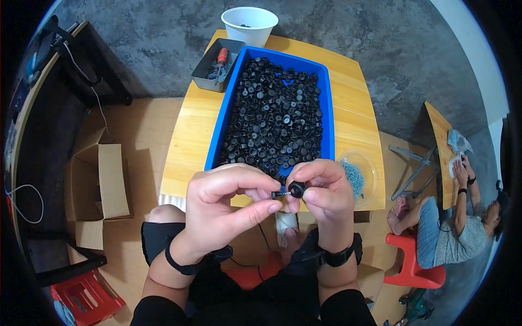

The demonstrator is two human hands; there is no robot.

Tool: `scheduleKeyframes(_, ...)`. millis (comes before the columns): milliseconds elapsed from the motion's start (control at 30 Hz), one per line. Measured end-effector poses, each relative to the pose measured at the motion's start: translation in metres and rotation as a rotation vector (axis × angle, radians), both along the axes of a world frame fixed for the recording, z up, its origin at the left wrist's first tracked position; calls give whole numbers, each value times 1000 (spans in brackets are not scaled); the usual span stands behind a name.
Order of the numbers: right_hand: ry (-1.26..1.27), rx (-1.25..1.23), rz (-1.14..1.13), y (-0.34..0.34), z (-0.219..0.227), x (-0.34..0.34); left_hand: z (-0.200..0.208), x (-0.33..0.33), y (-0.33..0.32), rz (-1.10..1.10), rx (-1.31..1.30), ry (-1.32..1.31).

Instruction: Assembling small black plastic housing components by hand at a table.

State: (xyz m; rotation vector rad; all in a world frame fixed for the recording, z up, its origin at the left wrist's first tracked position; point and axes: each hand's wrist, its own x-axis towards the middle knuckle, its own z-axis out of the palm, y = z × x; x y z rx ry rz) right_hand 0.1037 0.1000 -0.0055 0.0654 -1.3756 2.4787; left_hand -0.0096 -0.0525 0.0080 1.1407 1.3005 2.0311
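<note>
Left hand (220,209) fingers pinch screw (280,193); cap (296,189) in right hand (323,190).

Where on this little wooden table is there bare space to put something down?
Bare wood lies left of the blue bin and right of it, above the clear dish of screws. The far edge is crowded by the grey tray and white cup.

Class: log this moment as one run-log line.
left hand: holds screw | right hand: holds black cap on screw | behind: blue bin of caps | right: clear dish of screws
</note>
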Motion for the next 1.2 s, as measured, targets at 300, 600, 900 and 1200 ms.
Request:
scheduleKeyframes(300,-61,-123,17,-11,6,0,6,0,4,108,-32,295)
scheduleKeyframes(600,-62,179,-128,-14,9,4,9,2,3,180,-49,384)
scheduleKeyframes(900,-18,493,-216,-12,22,10,8,1,2,129,11,416)
scheduleKeyframes(1200,-25,444,-244,-15,24,11,11,4,3,134,22,391)
